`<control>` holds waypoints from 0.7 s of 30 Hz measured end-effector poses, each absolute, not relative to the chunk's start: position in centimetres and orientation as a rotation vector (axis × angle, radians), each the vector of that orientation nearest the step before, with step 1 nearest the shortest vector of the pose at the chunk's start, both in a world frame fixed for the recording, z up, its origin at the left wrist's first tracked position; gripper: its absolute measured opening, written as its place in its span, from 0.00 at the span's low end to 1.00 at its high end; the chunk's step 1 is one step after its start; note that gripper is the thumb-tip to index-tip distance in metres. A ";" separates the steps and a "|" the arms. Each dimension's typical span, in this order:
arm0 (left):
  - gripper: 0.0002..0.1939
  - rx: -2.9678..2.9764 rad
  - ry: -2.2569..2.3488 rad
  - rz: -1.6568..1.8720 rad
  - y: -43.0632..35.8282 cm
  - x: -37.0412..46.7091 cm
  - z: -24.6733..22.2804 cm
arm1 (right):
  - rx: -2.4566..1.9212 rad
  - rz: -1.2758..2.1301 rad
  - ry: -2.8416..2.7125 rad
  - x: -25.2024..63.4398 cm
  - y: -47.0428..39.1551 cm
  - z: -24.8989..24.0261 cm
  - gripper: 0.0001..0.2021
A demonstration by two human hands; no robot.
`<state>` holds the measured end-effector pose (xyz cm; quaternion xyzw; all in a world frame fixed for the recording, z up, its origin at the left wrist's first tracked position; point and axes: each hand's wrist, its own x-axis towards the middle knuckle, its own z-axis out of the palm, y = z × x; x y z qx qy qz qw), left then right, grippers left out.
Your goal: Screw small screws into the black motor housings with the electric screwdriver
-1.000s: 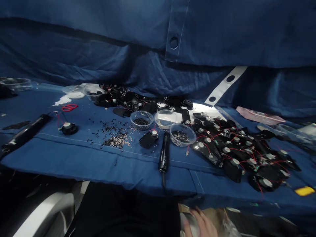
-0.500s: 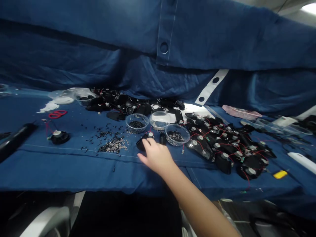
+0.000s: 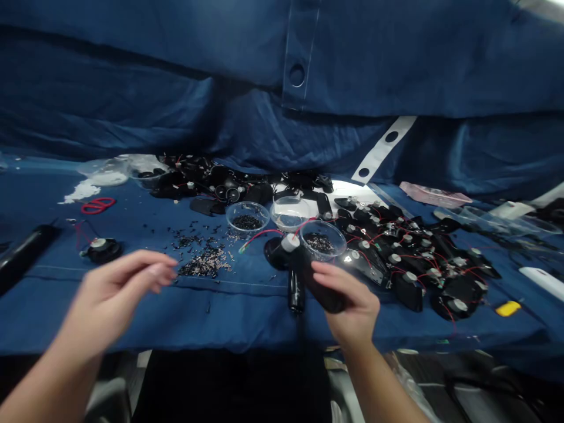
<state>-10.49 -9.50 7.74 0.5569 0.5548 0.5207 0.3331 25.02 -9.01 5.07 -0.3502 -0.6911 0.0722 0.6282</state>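
My right hand point(image 3: 355, 299) is closed around a black plastic speaker housing point(image 3: 319, 276), lifted at the front of the table. A pale round speaker magnet point(image 3: 289, 242) sits at its far end, and a red wire runs left from there to a small connector. Beneath it, a black cylindrical tool point(image 3: 296, 291) is partly covered. Just left of the screw pile, my left hand point(image 3: 118, 294) hovers with thumb and fingers drawn together. Whatever its fingertips may hold is hidden. The pile of small black and silver screws point(image 3: 206, 261) lies loose on the blue cloth.
Clear plastic bowls of screws point(image 3: 247, 220) stand behind the hands. Many wired black speaker parts point(image 3: 409, 258) are heaped to the right, near a yellow-handled tool point(image 3: 508, 308). Red-handled scissors point(image 3: 97, 205), a single speaker point(image 3: 102, 250) and a black cylinder point(image 3: 26, 258) lie at left.
My right hand has picked up the black speaker housing from beside the bowls and drawn it nearer and to the right. My left hand has come into view beside the screws.
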 end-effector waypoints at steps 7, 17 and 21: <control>0.21 1.168 0.977 1.157 -8.4 -0.9 4.2 | -0.491 -0.163 -2.054 23.3 -11.9 3.8 0.15; 0.23 0.882 0.809 1.251 -8.8 0.2 4.6 | -0.485 -0.175 -2.246 23.0 -11.7 3.4 0.17; 0.22 0.788 0.798 1.281 -8.6 0.3 4.2 | -0.571 -0.166 -2.246 22.8 -11.7 3.0 0.16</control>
